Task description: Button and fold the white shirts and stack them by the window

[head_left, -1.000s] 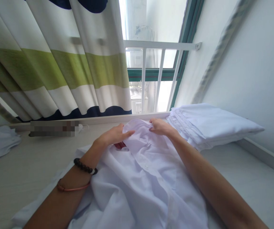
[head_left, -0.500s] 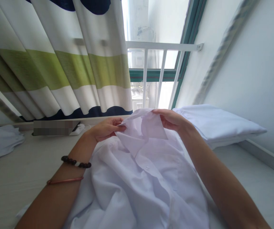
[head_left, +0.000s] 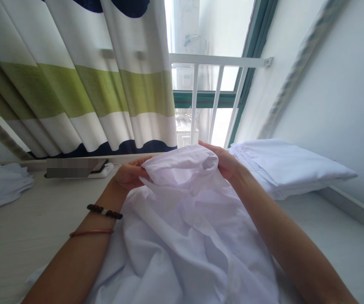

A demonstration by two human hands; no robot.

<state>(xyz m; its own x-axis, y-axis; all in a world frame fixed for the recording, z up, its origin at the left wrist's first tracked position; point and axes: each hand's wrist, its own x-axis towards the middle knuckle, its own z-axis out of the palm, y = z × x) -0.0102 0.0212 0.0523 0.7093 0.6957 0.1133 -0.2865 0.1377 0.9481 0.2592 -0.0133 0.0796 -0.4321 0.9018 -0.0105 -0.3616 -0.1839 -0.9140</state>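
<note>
A white button shirt (head_left: 188,228) lies crumpled on the pale table in front of me. My left hand (head_left: 129,175) grips the collar end of the shirt from the left, fingers closed on the cloth. My right hand (head_left: 224,162) holds the same raised fold from the right, fingers curled over its top edge. The collar part is lifted off the table and bunched between both hands. A dark bead bracelet (head_left: 105,211) and a thin reddish band sit on my left wrist.
A stack of folded white shirts (head_left: 292,166) lies at the right by the wall. More white cloth (head_left: 1,185) sits at the far left. A striped curtain (head_left: 74,84) and a barred window (head_left: 213,97) stand behind the table (head_left: 17,236).
Both hands went from resting on the collar on the table to lifting it. The collar end is now raised higher and folded over toward me.
</note>
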